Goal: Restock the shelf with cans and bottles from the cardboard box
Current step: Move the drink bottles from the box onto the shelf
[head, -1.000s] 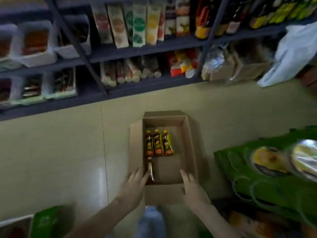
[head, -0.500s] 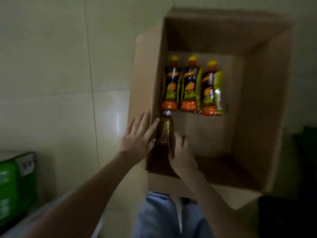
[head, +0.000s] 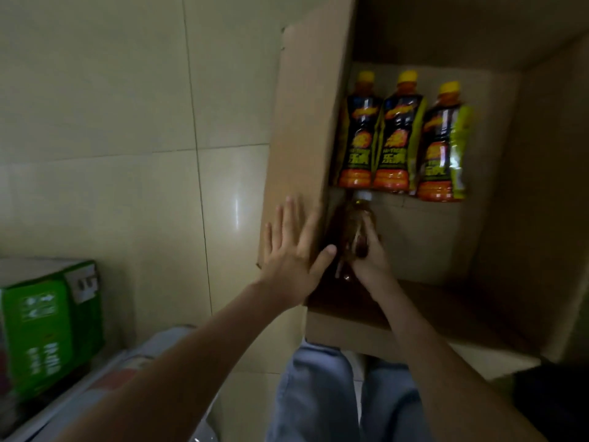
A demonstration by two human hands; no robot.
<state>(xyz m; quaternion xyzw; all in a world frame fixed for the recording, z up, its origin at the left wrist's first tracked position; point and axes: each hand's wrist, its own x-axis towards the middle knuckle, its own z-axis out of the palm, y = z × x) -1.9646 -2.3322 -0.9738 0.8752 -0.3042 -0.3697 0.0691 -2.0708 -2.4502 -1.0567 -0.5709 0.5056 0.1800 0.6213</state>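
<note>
Looking down at a pale yellow tiled floor, spreading out over the left side. Seeing thin dark lines running between the big tiles. Catching a small bright spot of light shining on one tile. Finding a green box sitting at the far left edge, showing white marks and writing on its side. Spotting a white sticker sticking near its top corner. Noticing a pale grey thing lying just beside the green box, too blurry for telling more. Glimpsing something dark sitting low in the right corner.
</note>
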